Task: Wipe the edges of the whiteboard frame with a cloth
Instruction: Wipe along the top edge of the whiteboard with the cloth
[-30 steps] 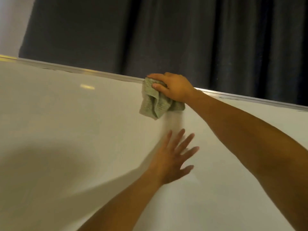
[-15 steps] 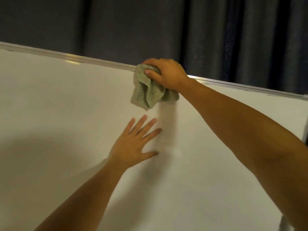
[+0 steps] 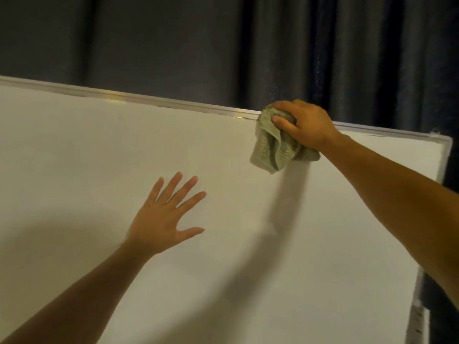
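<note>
A large whiteboard [image 3: 87, 157] fills most of the view, with a thin metal frame [image 3: 139, 97] along its top edge and a right corner [image 3: 445, 142]. My right hand [image 3: 306, 125] grips a crumpled green cloth [image 3: 275, 147] and holds it over the top frame, well right of centre. Part of the cloth hangs down onto the white surface. My left hand [image 3: 166, 216] lies flat against the board with fingers spread, lower and to the left of the cloth.
A dark pleated curtain [image 3: 223, 45] hangs behind the board. The board's right frame edge [image 3: 417, 306] runs down the right side, with dark space beyond it.
My right hand has slid the cloth rightward along the top frame toward the right corner. My left hand has stayed flat on the board and now sits further left of the cloth.
</note>
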Motion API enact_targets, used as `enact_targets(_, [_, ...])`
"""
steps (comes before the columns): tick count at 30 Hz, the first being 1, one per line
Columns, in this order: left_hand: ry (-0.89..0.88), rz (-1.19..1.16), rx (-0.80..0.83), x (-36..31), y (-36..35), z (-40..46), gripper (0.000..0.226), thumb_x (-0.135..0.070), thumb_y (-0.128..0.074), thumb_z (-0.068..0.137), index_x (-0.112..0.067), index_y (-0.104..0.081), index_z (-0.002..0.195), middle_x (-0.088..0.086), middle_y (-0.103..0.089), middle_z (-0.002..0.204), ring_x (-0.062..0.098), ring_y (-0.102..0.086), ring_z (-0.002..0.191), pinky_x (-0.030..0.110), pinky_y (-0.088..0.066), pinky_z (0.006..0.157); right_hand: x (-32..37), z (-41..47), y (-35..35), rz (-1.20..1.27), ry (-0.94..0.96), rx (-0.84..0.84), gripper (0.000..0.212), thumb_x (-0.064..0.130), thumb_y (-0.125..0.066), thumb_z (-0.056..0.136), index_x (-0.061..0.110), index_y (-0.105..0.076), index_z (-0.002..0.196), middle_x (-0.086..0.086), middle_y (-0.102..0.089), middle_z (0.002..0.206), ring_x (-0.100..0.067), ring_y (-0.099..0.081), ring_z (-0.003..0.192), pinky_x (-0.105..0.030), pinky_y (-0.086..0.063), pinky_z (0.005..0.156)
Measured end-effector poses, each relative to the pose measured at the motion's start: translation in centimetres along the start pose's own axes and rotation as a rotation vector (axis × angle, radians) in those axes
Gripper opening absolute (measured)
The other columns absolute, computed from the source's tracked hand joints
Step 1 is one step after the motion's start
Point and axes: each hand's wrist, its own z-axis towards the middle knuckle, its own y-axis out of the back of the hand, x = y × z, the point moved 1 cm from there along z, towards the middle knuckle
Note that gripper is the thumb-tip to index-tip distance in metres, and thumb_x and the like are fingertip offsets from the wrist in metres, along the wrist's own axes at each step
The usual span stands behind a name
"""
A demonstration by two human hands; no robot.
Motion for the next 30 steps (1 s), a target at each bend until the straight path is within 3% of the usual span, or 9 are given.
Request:
enact_targets(5, [-0.037, 0.007, -0.069, -3.7, 0.8, 3.3, 0.079, -0.072, -0.04, 0.1, -0.027, -0.032, 0.164, 0.008, -0.012, 0.177, 0.033, -0.012, 0.164, 0.058, -0.008, 0.131, -2.3, -0.2, -0.5, 0.009, 0.016, -0.023, 0.041, 0.057, -0.044, 0.1, 0.04, -0.052, 0.136, -0.005, -0.064, 0.112, -0.029, -0.063, 0.101, -0.045, -0.051, 0.087])
enact_targets(7, [-0.088, -0.078, -0.147, -7.1, 1.9, 7.4, 0.07, -0.065, -0.047, 0.101, -0.026, -0.039, 0.159, 0.01, -0.021, 0.175, 0.031, -0.028, 0.159, 0.054, -0.023, 0.128, -2.2, 0.8, -1.0, 0.008, 0.026, -0.025, 0.041, 0.057, -0.042, 0.1, 0.04, -0.051, 0.136, -0.005, -0.064, 0.112, -0.029, -0.063, 0.102, -0.044, -0.051, 0.086])
enact_targets(9, [-0.234, -0.162, -0.187, -12.3, 2.3, 11.3, 0.059, -0.058, -0.053, 0.101, -0.027, -0.046, 0.151, 0.012, -0.037, 0.166, 0.032, -0.053, 0.139, 0.05, -0.043, 0.112, -2.0, 1.8, -1.9, 0.015, 0.057, 0.025, 0.043, 0.058, -0.043, 0.099, 0.039, -0.051, 0.137, -0.007, -0.065, 0.112, -0.03, -0.062, 0.104, -0.041, -0.05, 0.086])
enact_targets(12, [-0.435, -0.238, -0.124, -19.9, 1.2, 16.1, 0.053, -0.054, -0.052, 0.103, -0.024, -0.048, 0.146, 0.014, -0.049, 0.156, 0.034, -0.067, 0.118, 0.046, -0.056, 0.097, -1.8, 3.1, -2.9, 0.043, 0.081, 0.125, 0.047, 0.06, -0.044, 0.098, 0.038, -0.05, 0.139, -0.007, -0.065, 0.116, -0.029, -0.061, 0.109, -0.041, -0.049, 0.092])
enact_targets(14, [-0.413, -0.237, -0.11, -23.6, 0.1, 19.1, 0.058, -0.061, -0.047, 0.104, -0.026, -0.044, 0.15, 0.012, -0.046, 0.162, 0.037, -0.058, 0.137, 0.054, -0.05, 0.112, -2.0, 3.4, -3.0, 0.056, 0.098, 0.161, 0.048, 0.061, -0.045, 0.097, 0.038, -0.049, 0.139, -0.006, -0.065, 0.117, -0.028, -0.061, 0.11, -0.044, -0.049, 0.094])
enact_targets(16, [-0.314, -0.187, -0.051, -26.0, -1.2, 21.8, 0.071, -0.072, -0.038, 0.101, -0.031, -0.029, 0.158, 0.008, -0.033, 0.171, 0.039, -0.03, 0.157, 0.062, -0.023, 0.128, -2.8, 3.3, -2.8, 0.045, 0.118, 0.147, 0.048, 0.061, -0.044, 0.097, 0.038, -0.049, 0.139, -0.005, -0.065, 0.116, -0.027, -0.061, 0.108, -0.043, -0.05, 0.093])
enact_targets(19, [-0.287, -0.045, 0.061, -27.0, -4.5, 22.7, 0.079, -0.077, -0.025, 0.1, -0.032, -0.02, 0.165, 0.008, -0.011, 0.177, 0.038, 0.004, 0.163, 0.062, 0.008, 0.13, -4.4, 2.6, -2.9, 0.058, 0.131, 0.142, 0.048, 0.061, -0.043, 0.098, 0.037, -0.05, 0.139, -0.004, -0.066, 0.114, -0.025, -0.062, 0.105, -0.04, -0.05, 0.091])
enact_targets(25, [-0.315, -0.099, 0.027, -26.0, -9.2, 22.4, 0.076, -0.073, -0.038, 0.101, -0.031, -0.033, 0.164, 0.004, -0.014, 0.177, 0.032, -0.001, 0.165, 0.058, 0.002, 0.132, -13.8, -1.4, -1.9, 0.293, -0.012, 0.231, 0.04, 0.047, -0.057, 0.098, 0.03, -0.058, 0.134, 0.002, -0.067, 0.125, -0.016, -0.061, 0.113, -0.036, -0.048, 0.101])
enact_targets(30, [-0.306, -0.052, -0.004, -26.7, -10.1, 22.8, 0.079, -0.077, -0.033, 0.101, -0.037, -0.018, 0.167, 0.001, -0.007, 0.178, 0.031, -0.003, 0.165, 0.057, 0.0, 0.132, -20.1, -3.1, -0.6, 0.313, -0.013, 0.336, 0.039, 0.042, -0.061, 0.097, 0.035, -0.056, 0.135, 0.013, -0.058, 0.117, -0.009, -0.053, 0.105, -0.015, -0.036, 0.084])
